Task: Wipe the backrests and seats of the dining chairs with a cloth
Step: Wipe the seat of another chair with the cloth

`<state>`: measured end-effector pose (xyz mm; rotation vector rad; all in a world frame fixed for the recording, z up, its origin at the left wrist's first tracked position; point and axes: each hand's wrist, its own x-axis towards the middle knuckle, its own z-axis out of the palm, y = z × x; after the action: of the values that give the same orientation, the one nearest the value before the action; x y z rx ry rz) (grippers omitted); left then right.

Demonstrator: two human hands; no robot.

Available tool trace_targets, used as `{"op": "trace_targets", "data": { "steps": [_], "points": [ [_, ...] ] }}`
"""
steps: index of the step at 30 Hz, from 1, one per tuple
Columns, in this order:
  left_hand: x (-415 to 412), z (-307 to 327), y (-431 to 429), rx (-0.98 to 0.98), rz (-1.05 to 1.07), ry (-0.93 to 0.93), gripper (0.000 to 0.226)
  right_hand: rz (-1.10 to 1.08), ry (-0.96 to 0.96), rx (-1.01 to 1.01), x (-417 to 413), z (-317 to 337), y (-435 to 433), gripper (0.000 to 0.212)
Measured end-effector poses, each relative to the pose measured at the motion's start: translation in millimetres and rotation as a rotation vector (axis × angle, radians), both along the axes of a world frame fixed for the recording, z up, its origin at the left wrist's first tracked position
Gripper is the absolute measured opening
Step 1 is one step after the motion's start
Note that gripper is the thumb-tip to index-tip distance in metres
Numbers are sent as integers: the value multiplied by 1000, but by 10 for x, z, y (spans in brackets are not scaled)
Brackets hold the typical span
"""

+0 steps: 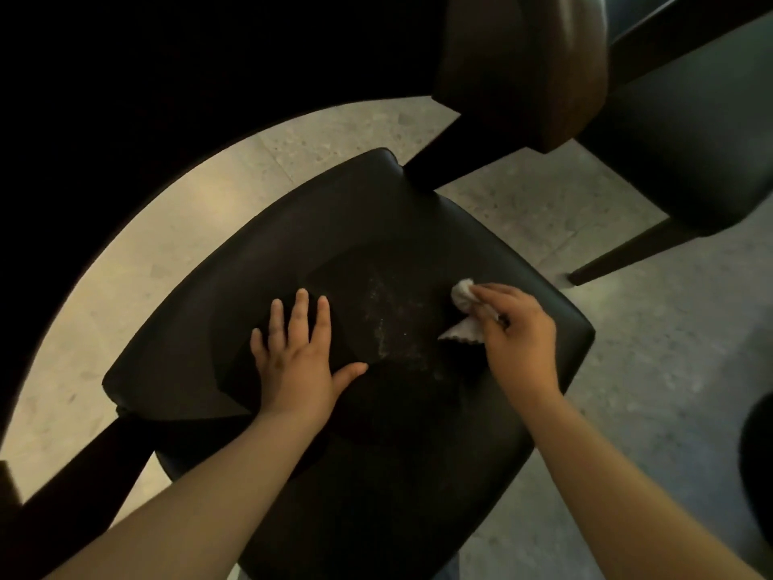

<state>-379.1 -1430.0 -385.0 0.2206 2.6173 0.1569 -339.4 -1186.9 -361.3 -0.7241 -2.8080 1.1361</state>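
Observation:
A dark padded dining chair seat fills the middle of the head view, with pale specks of dust near its centre. My left hand lies flat on the seat, fingers straight and spread. On the seat's right side, my right hand grips a small white cloth, bunched under the fingers and pressed against the seat. A corner of the cloth sticks out below the hand. The chair's backrest is out of view.
A brown wooden table corner overhangs the seat's far edge, and its dark leg comes down beside the seat. Another dark chair stands at the upper right. Speckled stone floor surrounds the chairs.

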Motion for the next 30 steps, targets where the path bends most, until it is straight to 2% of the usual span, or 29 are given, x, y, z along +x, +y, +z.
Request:
{"op": "trace_targets", "data": {
  "steps": [3, 8, 12, 20, 25, 30],
  "points": [
    [-22, 93, 35, 7, 7, -47, 100, -109, 13, 24, 16, 80, 126, 32],
    [95, 262, 178, 58, -12, -93, 106, -165, -8, 30, 61, 95, 261, 31],
    [345, 263, 237, 6, -23, -210, 106, -226, -6, -8, 60, 72, 384, 31],
    [434, 90, 250, -70, -13, -238, 109, -113, 20, 5, -248, -99, 584, 31],
    [414, 57, 285, -118, -8, -277, 111, -104, 52, 14, -120, -212, 318, 31],
    [403, 61, 313, -148, -8, -322, 112, 150, 28, -16, 141, -165, 158, 30]
  ]
}}
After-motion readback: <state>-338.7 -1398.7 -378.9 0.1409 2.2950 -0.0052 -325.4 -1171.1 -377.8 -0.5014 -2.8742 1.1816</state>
